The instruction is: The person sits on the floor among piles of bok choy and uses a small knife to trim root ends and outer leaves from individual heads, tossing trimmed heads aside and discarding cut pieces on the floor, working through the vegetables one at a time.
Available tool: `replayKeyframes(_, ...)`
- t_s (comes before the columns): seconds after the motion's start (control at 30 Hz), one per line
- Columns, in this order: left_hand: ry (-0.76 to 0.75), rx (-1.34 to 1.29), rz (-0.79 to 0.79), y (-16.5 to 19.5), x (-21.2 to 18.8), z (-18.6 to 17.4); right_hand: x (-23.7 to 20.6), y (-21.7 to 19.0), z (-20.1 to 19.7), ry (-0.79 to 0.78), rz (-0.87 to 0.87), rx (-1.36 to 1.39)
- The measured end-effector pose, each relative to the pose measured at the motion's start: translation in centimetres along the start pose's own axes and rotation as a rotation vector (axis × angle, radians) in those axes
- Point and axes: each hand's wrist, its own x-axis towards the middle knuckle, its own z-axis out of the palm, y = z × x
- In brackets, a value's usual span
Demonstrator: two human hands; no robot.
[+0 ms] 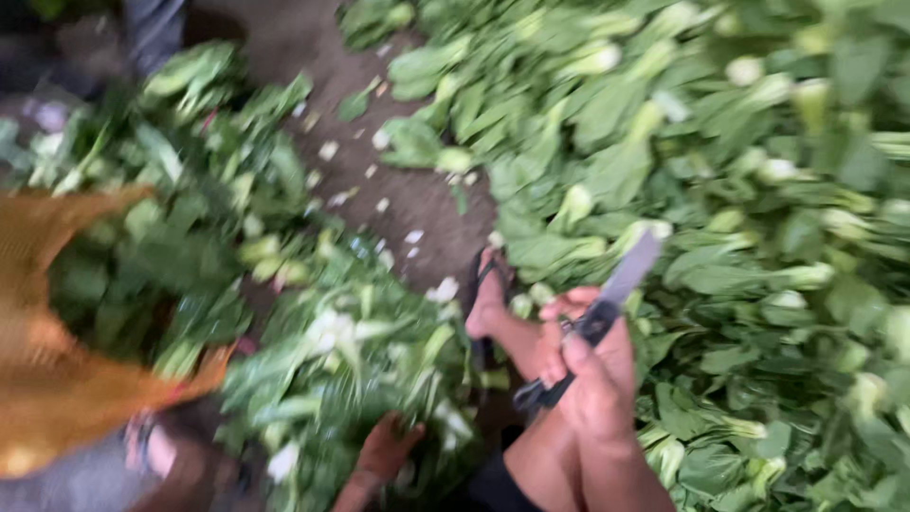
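The short knife with a pale flat blade and dark handle sits near the bottom centre-right of the view, blade slanting up and to the right over the greens. The right hand is clenched around its handle, fingers wrapped tight, above the person's bare knee. A sandalled foot rests on the ground just left of it.

The left hand reaches low at the near edge into a heap of leafy green vegetables with pale stalks; its fingers are buried among the leaves, and blur hides whether they grip anything.

At the left, an orange mesh sack hangs open, with more of the same green leaves showing in its mouth. A second foot in a sandal shows just below it.

A much larger spread of the same greens covers the right side and far right. Between the heaps runs a strip of bare brown dirt floor, scattered with small pale trimmings. The whole picture is motion-blurred.
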Motion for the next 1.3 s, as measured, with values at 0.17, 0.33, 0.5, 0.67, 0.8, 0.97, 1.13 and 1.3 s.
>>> replayKeyframes(0.17,-0.286,-1.106,0.269,0.8,-7.0,-5.4,-0.5,1.9,-0.1,0.031,0.045,-0.151)
replayKeyframes(0.33,-0.554,-1.161,0.493,9.8,-7.1,-6.3,-0.1,3.1,0.4,-0.029,0.094,0.002)
replayKeyframes(0.5,-0.601,-0.892,0.485,12.4,-6.7,-7.1,0.6,3.3,3.1,-0.039,0.136,-0.118)
replayKeyframes(0.67,0.088,0.611,0.092,10.0,-5.7,-12.0,0.3,5.1,1.2,-0.063,0.105,-0.154)
replayKeyframes(0.8,0.806,1.213,0.369,9.2,-2.3,-17.5,0.3,6.0,0.1,-0.082,0.132,-0.252)
replayKeyframes(0.97,1.058,1.679,0.165,10.8,1.8,-29.3,1.9,7.1,7.0,-0.107,0.091,-0.295)
replayKeyframes(1.13,1.041,1.029,-0.112,11.3,3.0,-37.0,8.6,28.6,6.2,0.3,0.537,-0.861)
replayKeyframes(1.3,1.277,1.081,-0.354,10.2,4.2,-39.8,11.6,39.1,-3.9,0.551,0.702,-1.242)
